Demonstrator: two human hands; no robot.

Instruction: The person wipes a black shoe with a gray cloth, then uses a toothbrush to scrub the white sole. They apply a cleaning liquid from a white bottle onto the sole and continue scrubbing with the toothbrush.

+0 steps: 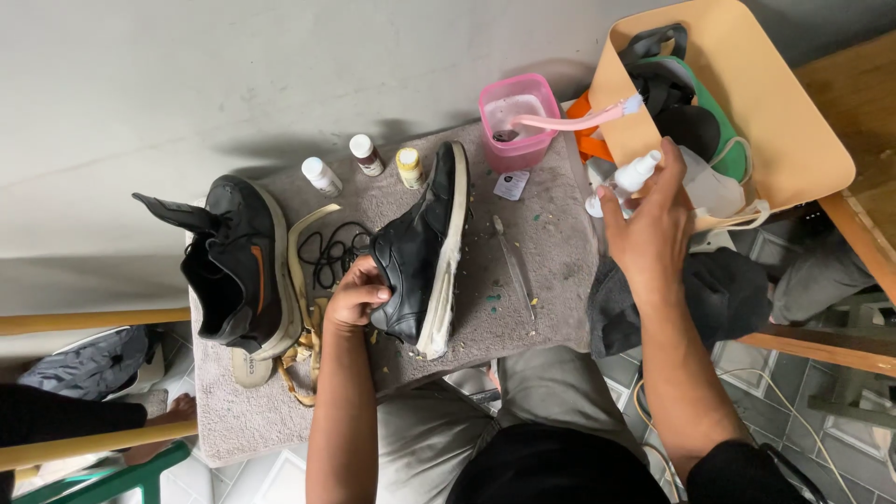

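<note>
Seen from above, a person sits at a small table covered with a grey towel [551, 252]. The left hand [355, 297], just left of the frame's centre, is curled shut on the ankle collar of a black high-top shoe [418, 252] lying on its side, its pale sole facing right. The shoe's long axis runs almost vertically in the frame, tilted slightly, with the toe toward the top centre and the heel toward the lower centre. It looks fairly light, soft and pliable in the upper but stiff along the rubber sole, so the collar or the sole edge seems the firmest place to grip. The right hand [646, 224], upper right of centre, closes loosely around a small white spray bottle [623, 183], nozzle pointing left. A second black shoe [238, 271] stands at the left, with loose black laces [336, 250] between the two. Three small bottles [366, 161] line the towel's top edge beside a pink tub [519, 119] holding a pink brush [583, 118]. A tan basket [747, 103] fills the upper right.
</note>
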